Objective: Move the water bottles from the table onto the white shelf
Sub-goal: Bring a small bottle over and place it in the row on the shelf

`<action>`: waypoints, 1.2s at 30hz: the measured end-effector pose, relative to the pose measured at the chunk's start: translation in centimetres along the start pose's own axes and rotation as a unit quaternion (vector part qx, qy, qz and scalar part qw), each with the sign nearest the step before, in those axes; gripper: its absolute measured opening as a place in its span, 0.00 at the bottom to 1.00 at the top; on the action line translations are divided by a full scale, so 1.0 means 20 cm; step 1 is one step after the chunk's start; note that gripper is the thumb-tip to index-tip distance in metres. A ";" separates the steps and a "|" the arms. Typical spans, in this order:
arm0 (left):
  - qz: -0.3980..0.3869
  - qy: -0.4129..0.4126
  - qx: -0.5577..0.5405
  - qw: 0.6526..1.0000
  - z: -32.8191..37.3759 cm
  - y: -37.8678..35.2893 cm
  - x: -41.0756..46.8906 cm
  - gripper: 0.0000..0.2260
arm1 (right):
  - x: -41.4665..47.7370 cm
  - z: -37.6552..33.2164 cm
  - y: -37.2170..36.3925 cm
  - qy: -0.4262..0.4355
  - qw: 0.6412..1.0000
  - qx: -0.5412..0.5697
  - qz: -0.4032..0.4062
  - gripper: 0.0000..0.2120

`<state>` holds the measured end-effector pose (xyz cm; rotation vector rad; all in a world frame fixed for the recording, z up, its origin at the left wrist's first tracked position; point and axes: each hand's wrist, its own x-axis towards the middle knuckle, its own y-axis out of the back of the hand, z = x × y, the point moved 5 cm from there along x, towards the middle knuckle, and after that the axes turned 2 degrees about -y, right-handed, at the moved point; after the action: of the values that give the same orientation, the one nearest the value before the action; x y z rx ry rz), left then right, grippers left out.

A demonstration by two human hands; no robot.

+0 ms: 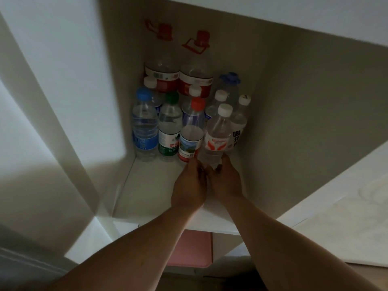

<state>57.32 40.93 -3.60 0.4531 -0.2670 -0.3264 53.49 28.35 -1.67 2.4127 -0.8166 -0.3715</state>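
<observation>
Several water bottles stand packed at the back of a white shelf (147, 185) compartment. In the front row are a blue-capped bottle (144, 127), a green-capped bottle (169, 127) and a red-capped bottle (191, 131). A white-capped bottle with an orange label (217, 137) leans at the right end of that row. My right hand (225, 181) grips its base. My left hand (190, 185) is closed at the foot of the red-capped bottle, touching my right hand; whether it grips that bottle is hidden. Two big red-capped jugs (180, 78) stand behind.
The compartment's side walls rise close on the left (117, 91) and right (294, 122). Bare shelf floor lies in front of the bottles. A pink bin (191, 248) sits in the compartment below. A pale surface (346, 223) lies at the right.
</observation>
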 end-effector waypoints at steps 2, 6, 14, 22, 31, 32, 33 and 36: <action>0.000 0.015 -0.005 1.000 0.00 0.00 0.00 0.03 | 0.01 0.03 -0.02 0.001 1.000 -0.007 0.009 0.21; -0.002 0.035 -0.009 0.999 0.02 0.00 0.00 0.04 | 0.05 0.07 -0.06 0.011 0.999 -0.042 0.025 0.26; -0.001 0.030 -0.006 1.000 0.02 0.01 0.00 0.06 | 0.04 0.06 -0.06 0.011 0.998 -0.057 0.012 0.40; -0.013 0.023 0.012 1.000 0.07 0.05 -0.07 0.08 | -0.44 0.14 0.03 -0.023 0.998 0.049 -0.027 0.37; -0.143 -0.005 0.033 0.989 0.53 -0.10 -0.69 0.11 | -0.88 0.32 0.66 0.023 0.995 -0.063 -0.069 0.20; -0.175 -0.014 0.022 0.984 0.59 -0.17 -0.78 0.11 | -0.94 0.35 0.77 0.030 0.995 -0.083 -0.054 0.16; -0.209 -0.036 0.035 0.977 0.67 -0.25 -0.87 0.11 | -1.00 0.39 0.88 0.031 0.993 -0.110 -0.036 0.12; -0.276 -0.082 0.049 0.956 0.82 -0.53 -1.05 0.14 | -1.16 0.62 1.20 -0.029 0.983 -0.180 0.005 0.10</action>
<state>30.18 33.38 1.90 0.5966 -0.3169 -0.9039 19.00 21.83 4.31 2.0690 -0.7166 -0.5392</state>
